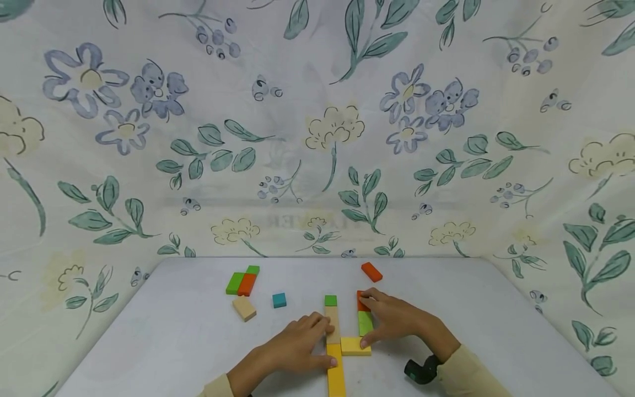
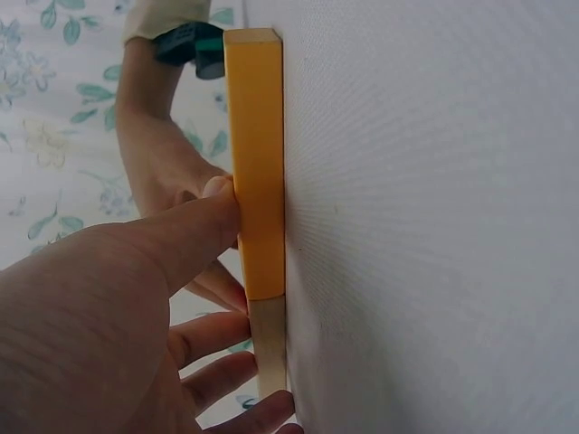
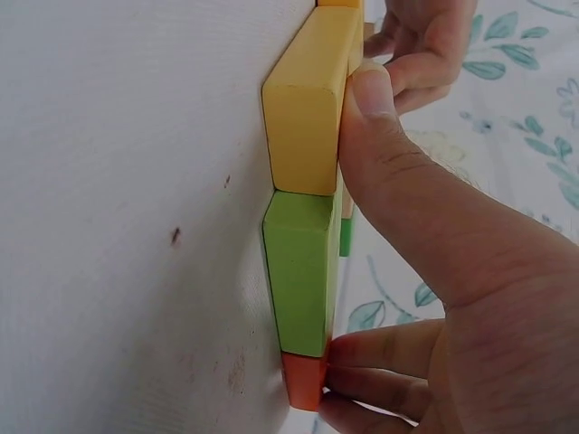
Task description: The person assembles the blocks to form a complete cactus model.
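Lying relaxed, the left hand (image 1: 299,344) touches an orange block (image 1: 336,381) below, the unclenched right hand (image 1: 397,317) a red block (image 3: 303,380).

1. Orange block (image 1: 336,384), head view, 6 o'clock: near end cut off.
2. Red block (image 1: 359,306), 5 o'clock: partly covered by right hand (image 1: 397,318).
3. Left sleeve (image 1: 218,388), 7 o'clock: cut off by bottom edge.
4. Cloth lettering (image 1: 283,222), near centre: too faint to read.

A beige block (image 1: 334,338), amber block (image 1: 336,381), yellow block (image 1: 352,345), lime block (image 1: 365,324) and red block (image 1: 362,307) lie touching in sequence
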### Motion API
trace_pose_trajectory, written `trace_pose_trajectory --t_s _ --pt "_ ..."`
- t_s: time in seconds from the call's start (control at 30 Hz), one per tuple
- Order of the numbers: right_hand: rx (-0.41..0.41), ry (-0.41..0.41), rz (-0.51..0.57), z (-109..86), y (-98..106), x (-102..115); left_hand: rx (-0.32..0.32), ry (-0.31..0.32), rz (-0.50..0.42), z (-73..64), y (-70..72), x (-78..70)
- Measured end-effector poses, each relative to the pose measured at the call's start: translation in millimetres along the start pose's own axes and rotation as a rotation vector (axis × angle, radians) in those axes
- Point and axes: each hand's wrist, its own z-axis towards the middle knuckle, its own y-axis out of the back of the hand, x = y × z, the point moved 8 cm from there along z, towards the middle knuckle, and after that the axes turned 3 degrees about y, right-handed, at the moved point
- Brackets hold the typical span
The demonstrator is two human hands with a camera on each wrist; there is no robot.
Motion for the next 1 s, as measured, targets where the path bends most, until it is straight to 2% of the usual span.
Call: trace_pose_trajectory --t_s 1.0 --pt "0.006 0.002 0.013 0.0 -1.6 -3.1 -0.007 0.015 -0.003 -0.9 2.0 -2.3"
